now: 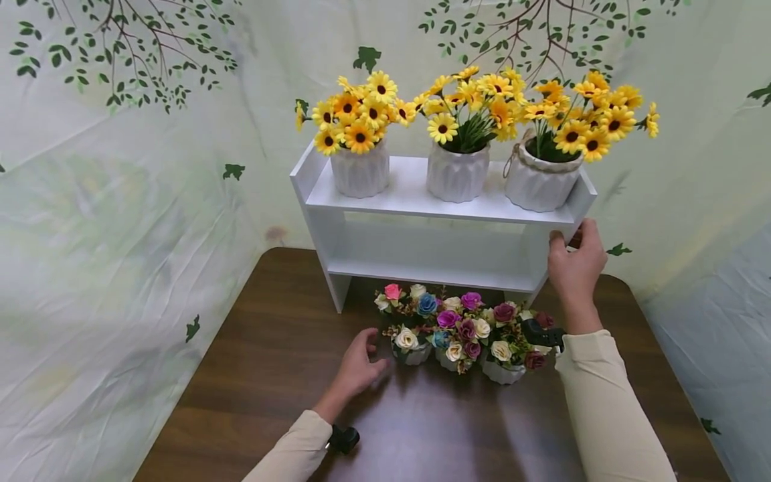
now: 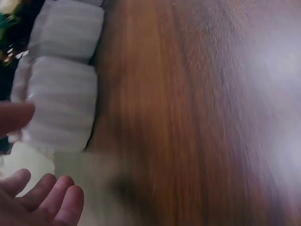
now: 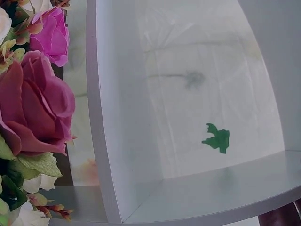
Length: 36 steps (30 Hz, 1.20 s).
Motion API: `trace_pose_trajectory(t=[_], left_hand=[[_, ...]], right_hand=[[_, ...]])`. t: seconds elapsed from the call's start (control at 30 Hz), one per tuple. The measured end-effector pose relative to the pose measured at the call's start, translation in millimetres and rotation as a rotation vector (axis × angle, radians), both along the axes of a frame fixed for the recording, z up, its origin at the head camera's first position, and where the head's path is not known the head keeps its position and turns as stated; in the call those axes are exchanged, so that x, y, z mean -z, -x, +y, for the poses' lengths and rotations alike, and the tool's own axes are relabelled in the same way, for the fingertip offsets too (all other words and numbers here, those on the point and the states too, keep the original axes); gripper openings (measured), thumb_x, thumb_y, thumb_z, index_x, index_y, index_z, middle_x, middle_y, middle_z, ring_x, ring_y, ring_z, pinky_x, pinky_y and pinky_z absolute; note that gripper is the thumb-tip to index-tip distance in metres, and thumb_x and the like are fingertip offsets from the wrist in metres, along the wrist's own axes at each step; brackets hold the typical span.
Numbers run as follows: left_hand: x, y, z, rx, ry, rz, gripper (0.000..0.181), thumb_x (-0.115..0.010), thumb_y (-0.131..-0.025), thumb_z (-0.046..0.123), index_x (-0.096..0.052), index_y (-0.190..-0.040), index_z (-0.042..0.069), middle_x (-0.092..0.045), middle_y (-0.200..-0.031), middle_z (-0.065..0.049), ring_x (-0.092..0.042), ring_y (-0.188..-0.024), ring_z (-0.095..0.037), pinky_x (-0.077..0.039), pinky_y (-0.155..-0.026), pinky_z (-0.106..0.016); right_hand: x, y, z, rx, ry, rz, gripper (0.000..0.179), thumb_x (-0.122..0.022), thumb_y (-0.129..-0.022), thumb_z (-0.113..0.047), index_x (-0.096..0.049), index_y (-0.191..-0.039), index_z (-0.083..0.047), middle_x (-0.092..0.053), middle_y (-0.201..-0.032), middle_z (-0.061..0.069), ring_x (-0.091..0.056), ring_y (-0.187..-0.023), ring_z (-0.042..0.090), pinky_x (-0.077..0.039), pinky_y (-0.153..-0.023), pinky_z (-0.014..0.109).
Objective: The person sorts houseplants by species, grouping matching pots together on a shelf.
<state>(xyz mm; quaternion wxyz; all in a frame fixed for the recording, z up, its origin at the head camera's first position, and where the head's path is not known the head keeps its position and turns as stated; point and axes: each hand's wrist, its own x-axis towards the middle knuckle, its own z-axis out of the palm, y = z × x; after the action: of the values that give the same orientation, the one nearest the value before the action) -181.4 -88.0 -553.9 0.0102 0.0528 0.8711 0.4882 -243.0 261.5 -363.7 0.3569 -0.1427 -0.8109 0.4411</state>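
Observation:
A white two-tier shelf (image 1: 434,281) stands on the table. At its right side panel is my right hand (image 1: 578,261), the thumb by the front edge and the fingers around the outer side, gripping the panel. In the right wrist view a bit of fingers (image 3: 281,215) shows outside that panel. Left of the leftmost rose pot (image 1: 412,355) is my left hand (image 1: 357,368), its fingers loosely bent and holding nothing. The left wrist view shows its fingers (image 2: 70,205) near a white ribbed pot (image 2: 63,103); a gap separates the left hand from it.
Three white pots of yellow daisies stand on the top tier: a left pot (image 1: 361,173), a middle pot (image 1: 458,174) and a right pot (image 1: 539,181) with twine. Rose pots, including a right one (image 1: 502,369), are crowded before the shelf on the brown table (image 1: 253,375). A leaf-printed cloth (image 1: 150,187) hangs behind.

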Motion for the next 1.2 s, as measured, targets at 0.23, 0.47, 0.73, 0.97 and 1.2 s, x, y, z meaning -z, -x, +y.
trace_pose_trajectory(t=[0.23,0.47,0.73,0.97,1.2], left_hand=[[21.3,7.6,30.5,0.076,-0.045,0.021,0.098,-0.087,-0.067,0.022,-0.036,-0.146,-0.004,-0.048,-0.145,-0.027,-0.047,-0.135,-0.041,-0.039,-0.112,-0.056],[28.5,15.1,43.5,0.086,-0.009,0.196,0.097,-0.09,-0.064,0.025,-0.04,-0.144,0.0,-0.052,-0.14,-0.026,-0.053,-0.127,-0.041,-0.043,-0.107,-0.055],[31.0,24.1,46.6,0.127,0.021,0.41,0.091,-0.091,-0.066,0.028,-0.045,-0.139,0.0,-0.062,-0.131,-0.021,-0.061,-0.119,-0.036,-0.05,-0.1,-0.049],[37.5,20.3,48.1,0.058,0.044,0.448,0.092,-0.091,-0.066,0.027,-0.043,-0.139,-0.002,-0.058,-0.133,-0.024,-0.062,-0.116,-0.04,-0.052,-0.093,-0.052],[34.1,23.7,43.8,0.093,0.055,0.475,0.089,-0.09,-0.067,0.028,-0.045,-0.138,0.0,-0.061,-0.131,-0.022,-0.063,-0.115,-0.038,-0.053,-0.093,-0.049]], right_hand=[[3.5,-0.8,2.2,0.006,0.003,0.016,0.027,-0.056,-0.093,-0.014,-0.061,-0.115,0.0,-0.065,-0.098,0.012,-0.045,-0.076,-0.015,-0.038,-0.07,0.013],[3.4,-1.6,2.4,0.017,0.005,0.033,0.026,-0.056,-0.093,-0.013,-0.061,-0.114,0.0,-0.065,-0.097,0.009,-0.045,-0.076,-0.015,-0.037,-0.071,0.013],[1.1,0.5,4.7,0.019,0.021,0.022,0.026,-0.057,-0.092,-0.015,-0.063,-0.114,-0.003,-0.061,-0.089,-0.006,-0.047,-0.076,-0.013,-0.038,-0.073,0.015],[2.8,0.5,4.4,0.017,0.026,-0.018,0.027,-0.059,-0.091,-0.018,-0.065,-0.115,-0.005,-0.065,-0.092,-0.001,-0.048,-0.075,-0.013,-0.039,-0.073,0.016],[1.3,-0.4,2.4,0.009,0.023,-0.032,0.029,-0.059,-0.093,-0.019,-0.064,-0.118,-0.006,-0.067,-0.099,0.007,-0.048,-0.076,-0.013,-0.04,-0.074,0.017]])
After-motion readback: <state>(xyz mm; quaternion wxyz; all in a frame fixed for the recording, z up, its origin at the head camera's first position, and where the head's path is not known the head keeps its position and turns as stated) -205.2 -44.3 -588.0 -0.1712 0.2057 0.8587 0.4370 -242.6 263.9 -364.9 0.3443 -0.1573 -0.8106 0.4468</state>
